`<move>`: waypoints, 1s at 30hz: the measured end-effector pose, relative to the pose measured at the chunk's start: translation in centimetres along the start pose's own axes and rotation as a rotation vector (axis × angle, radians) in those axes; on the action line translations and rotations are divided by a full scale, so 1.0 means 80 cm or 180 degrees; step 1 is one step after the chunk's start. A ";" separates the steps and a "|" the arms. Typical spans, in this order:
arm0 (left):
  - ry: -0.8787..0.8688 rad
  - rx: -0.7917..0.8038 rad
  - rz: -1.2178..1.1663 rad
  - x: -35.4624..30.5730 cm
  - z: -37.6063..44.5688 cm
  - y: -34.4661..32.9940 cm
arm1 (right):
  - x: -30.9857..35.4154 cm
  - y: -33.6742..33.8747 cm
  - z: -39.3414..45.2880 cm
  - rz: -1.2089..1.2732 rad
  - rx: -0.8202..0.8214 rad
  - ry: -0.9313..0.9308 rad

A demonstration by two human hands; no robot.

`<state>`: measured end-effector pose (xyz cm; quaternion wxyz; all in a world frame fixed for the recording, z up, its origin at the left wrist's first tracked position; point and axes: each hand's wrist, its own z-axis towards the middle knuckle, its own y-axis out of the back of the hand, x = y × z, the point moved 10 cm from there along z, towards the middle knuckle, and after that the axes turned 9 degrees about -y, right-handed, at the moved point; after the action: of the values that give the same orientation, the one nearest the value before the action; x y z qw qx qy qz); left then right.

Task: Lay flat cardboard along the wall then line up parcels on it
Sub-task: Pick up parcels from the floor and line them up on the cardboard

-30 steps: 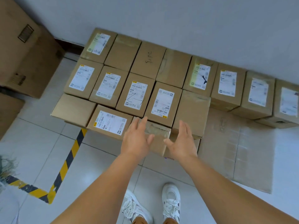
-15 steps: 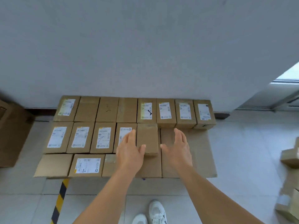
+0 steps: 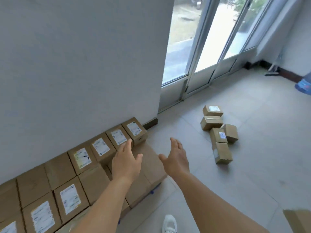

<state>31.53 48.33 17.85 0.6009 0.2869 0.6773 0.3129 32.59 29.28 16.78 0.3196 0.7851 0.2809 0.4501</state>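
The flat brown cardboard sheet (image 3: pixel 152 163) already lies along the grey wall (image 3: pixel 80 64), and brown labelled cardboard parcels (image 3: pixel 101 148) stand on it in tight rows; its near right part is bare; the left hand (image 3: pixel 126 163) and right hand (image 3: pixel 176 159) hover over that end, fingers spread, grasping nothing; five loose brown parcels (image 3: pixel 218 133) wait on the pale tiled floor (image 3: pixel 252 174) well apart, probably next to be lined up
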 end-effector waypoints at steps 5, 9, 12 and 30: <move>-0.0502 0.0363 0.0045 -0.108 0.018 -0.062 | -0.076 0.087 0.007 0.0265 -0.0413 -0.0349; -0.0811 0.0672 0.0075 -0.183 0.026 -0.125 | -0.144 0.143 0.023 0.0453 -0.0671 -0.0618; -0.0974 0.0875 0.0123 -0.238 0.033 -0.179 | -0.203 0.182 0.042 0.0568 -0.0789 -0.0840; -0.0936 0.1228 0.0477 -0.504 0.148 -0.460 | -0.474 0.416 0.239 0.0744 -0.0917 -0.1375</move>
<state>47.38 -5.12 14.20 0.6022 0.4881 0.6066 0.1764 38.09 -24.35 14.48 0.4263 0.8364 0.0471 0.3414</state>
